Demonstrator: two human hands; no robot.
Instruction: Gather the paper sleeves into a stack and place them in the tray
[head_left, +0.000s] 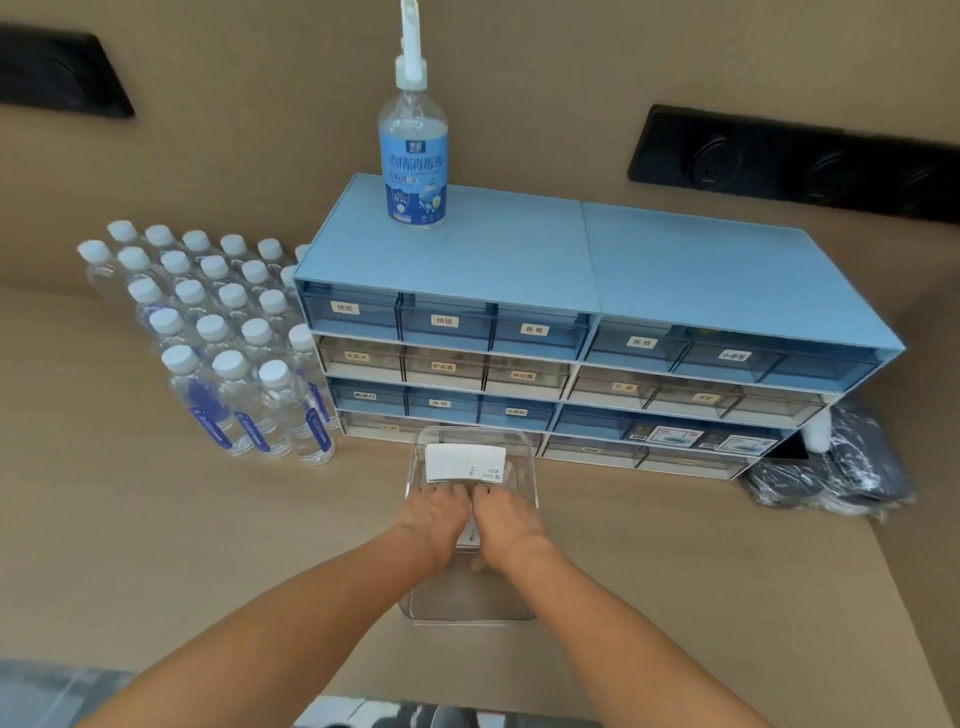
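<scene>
A clear plastic tray (524, 608) stands on the tan counter in front of the drawer unit. Inside its far half lies a stack of white paper sleeves (465, 460), flat, with small print near the lower right corner. My left hand (434, 514) and my right hand (506, 519) are side by side inside the tray, fingers pressed down on the near end of the stack. A strip of white paper shows between the two hands. How far the stack runs under my palms is hidden.
A blue and white drawer unit (571, 332) with labelled drawers stands right behind the tray, a spray bottle (414, 156) on top. Several water bottles (223, 338) crowd the left. Dark plastic-wrapped items (836, 467) lie at the right.
</scene>
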